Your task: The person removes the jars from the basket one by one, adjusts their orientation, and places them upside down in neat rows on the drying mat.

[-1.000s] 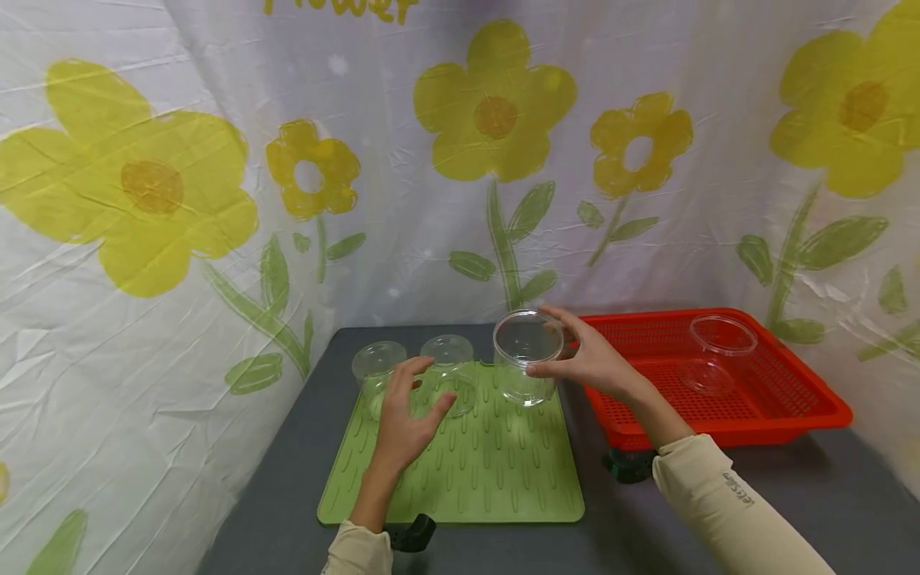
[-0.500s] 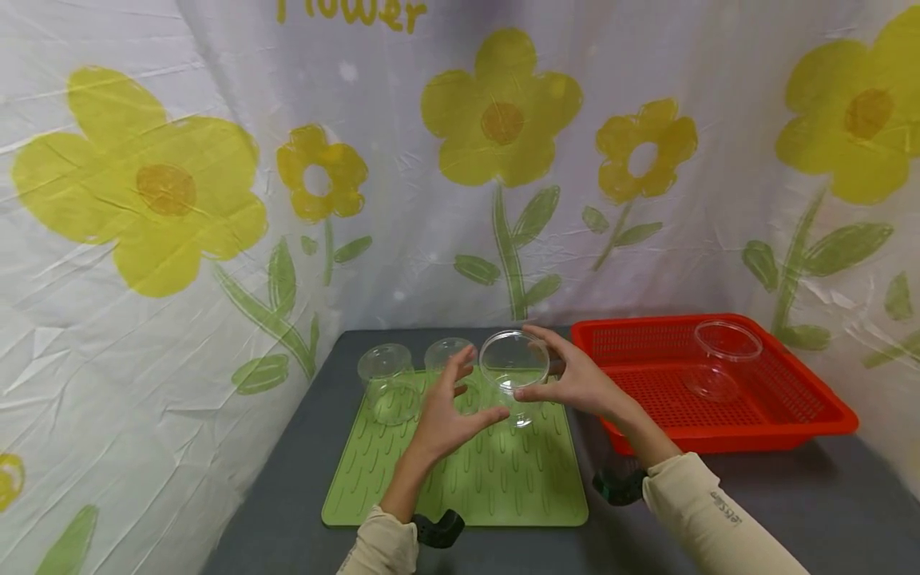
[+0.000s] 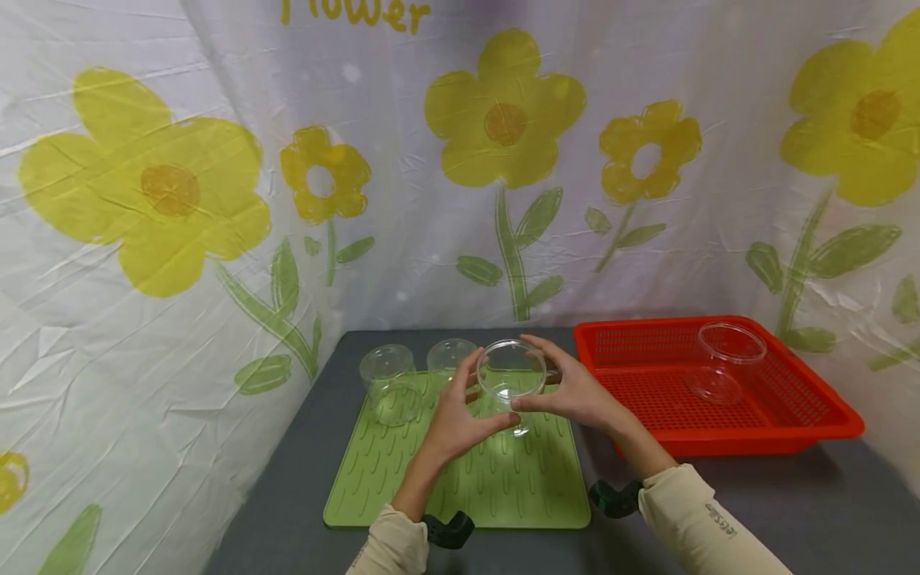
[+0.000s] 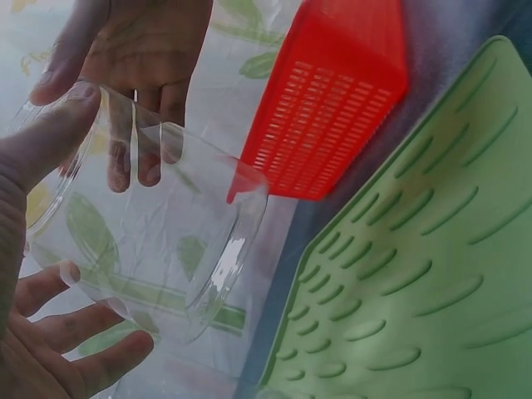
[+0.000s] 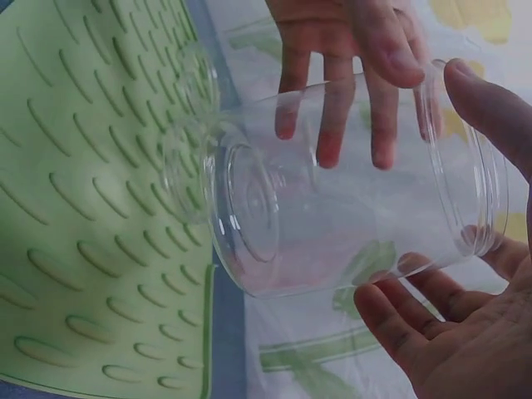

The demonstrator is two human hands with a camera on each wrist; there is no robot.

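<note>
Both hands hold a clear plastic jar (image 3: pixel 512 374) over the green ridged mat (image 3: pixel 467 479), its rim toward the head camera. My left hand (image 3: pixel 460 415) curves round its left side, the thumb near the rim. On the other side my right hand (image 3: pixel 578 391) grips it, thumb in front and fingers behind. In the right wrist view the see-through jar (image 5: pixel 324 191) has its base toward the mat, apart from it. Two similar clear jars stand at the mat's back left, one at the far left (image 3: pixel 390 387) and one (image 3: pixel 451 354) partly hidden by my left hand.
To the right stands a red perforated plastic basket (image 3: pixel 647 431) with one clear jar (image 3: pixel 726 359) inside. Mat and basket lie on a dark grey table (image 3: pixel 287 487). A flower-printed white cloth (image 3: pixel 410 239) hangs close behind and beside the table.
The jar in my right hand has come left and lower, nearer to me. My left hand has moved right, from beside the standing jars to the held jar, and now grips it too.
</note>
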